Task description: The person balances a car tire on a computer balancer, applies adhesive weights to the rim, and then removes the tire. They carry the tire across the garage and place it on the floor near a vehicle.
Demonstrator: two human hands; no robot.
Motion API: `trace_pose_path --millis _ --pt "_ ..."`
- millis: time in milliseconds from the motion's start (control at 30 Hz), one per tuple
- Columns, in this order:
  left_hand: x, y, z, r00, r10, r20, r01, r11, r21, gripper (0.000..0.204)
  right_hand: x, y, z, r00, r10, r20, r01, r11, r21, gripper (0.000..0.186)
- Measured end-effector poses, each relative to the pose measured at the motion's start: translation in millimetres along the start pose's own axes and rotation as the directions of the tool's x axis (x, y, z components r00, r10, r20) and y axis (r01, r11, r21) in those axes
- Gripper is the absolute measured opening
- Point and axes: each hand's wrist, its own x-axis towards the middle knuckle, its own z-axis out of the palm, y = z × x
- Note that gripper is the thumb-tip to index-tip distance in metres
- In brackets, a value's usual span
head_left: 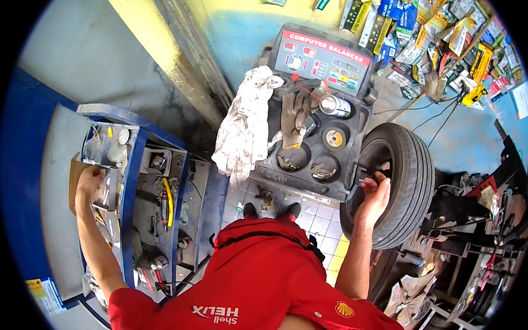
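My left hand (90,181) reaches into an open brown cardboard box (76,190) on the left blue shelf unit; its fingers are curled, and what they hold is hidden. My right hand (374,193) has curled fingers at the rim side of an upright black tyre (408,187), beside the wheel balancer (351,162); I cannot make out what, if anything, is in them. The balancer's tray holds a pair of grey gloves (293,119), a spray can (336,106), a yellow-centred disc (334,138) and small metal pieces (323,170). A stained white rag (242,123) drapes over its left side.
The shelves (135,160) carry a yellow-hosed tool (168,202), cans and small parts. A dark cluttered rack (465,242) stands at the right. Many coloured packages (431,37) hang on the wall, with cables below them. My feet are on the tiled floor (326,225) before the balancer.
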Motion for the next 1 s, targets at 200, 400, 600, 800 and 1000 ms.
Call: trace_pose_path --millis 200,400,600,800,1000 --pt "-67 75 -44 0.798 0.181 -0.575 -0.109 0.981 0.158 0.019 -24 -15 13 0.999 0.019 -0.035 -0.023 0.993 -0.117 0.048" --pt "-111 255 -42 0.780 0.118 -0.615 -0.523 0.663 -0.536 0.020 -56 -13 56 0.957 0.073 0.280 -0.050 0.995 -0.088 0.045" --pt "-139 348 41 0.791 0.464 -0.398 -0.491 0.094 -0.866 0.018 -119 -43 123 0.439 0.198 0.876 -0.341 0.939 -0.042 0.040" --pt "-166 403 109 0.701 0.687 -0.191 -0.246 -0.018 -0.969 0.018 -124 -80 126 0.295 0.234 0.927 -0.621 0.784 0.000 0.039" --pt "-164 408 137 0.597 0.795 -0.108 -0.159 -0.015 -0.987 0.026 -117 -81 100 0.468 0.218 0.856 -0.565 0.819 0.101 0.032"
